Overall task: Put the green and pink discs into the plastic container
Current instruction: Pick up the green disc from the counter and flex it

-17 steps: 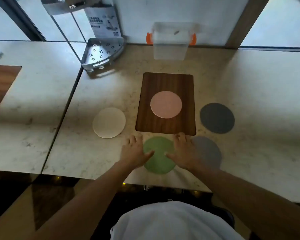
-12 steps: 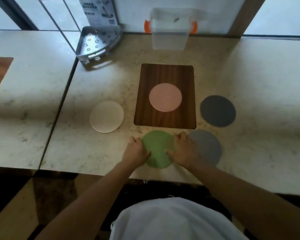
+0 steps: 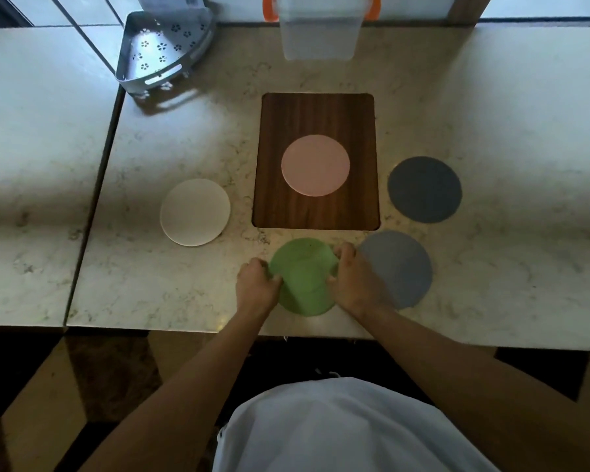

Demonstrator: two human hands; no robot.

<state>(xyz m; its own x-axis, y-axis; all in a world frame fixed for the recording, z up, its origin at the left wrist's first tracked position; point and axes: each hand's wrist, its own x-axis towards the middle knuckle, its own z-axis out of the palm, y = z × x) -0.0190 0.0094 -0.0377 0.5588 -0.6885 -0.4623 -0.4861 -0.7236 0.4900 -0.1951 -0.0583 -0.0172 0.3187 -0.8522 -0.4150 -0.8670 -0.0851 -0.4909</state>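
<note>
A flat green disc [image 3: 304, 277] lies on the marble counter near its front edge. My left hand [image 3: 257, 284] curls over the disc's left edge and my right hand [image 3: 351, 281] curls over its right edge, both pinching it. A pink disc [image 3: 315, 165] rests flat on the dark wooden board [image 3: 315, 110] just beyond. The clear plastic container [image 3: 319, 32] with orange side clips stands open at the back of the counter, straight behind the board.
A white disc [image 3: 195, 212] lies left of the board. A dark grey disc [image 3: 424, 189] lies to its right, and a blue-grey disc [image 3: 401, 267] sits beside my right hand. A metal corner rack [image 3: 164, 52] stands at the back left. The counter's front edge [image 3: 184, 330] is close.
Both hands have gone from lying flat on the green disc to curling their fingers around its left and right edges. The camera has tilted, shifting the scene up in the view.
</note>
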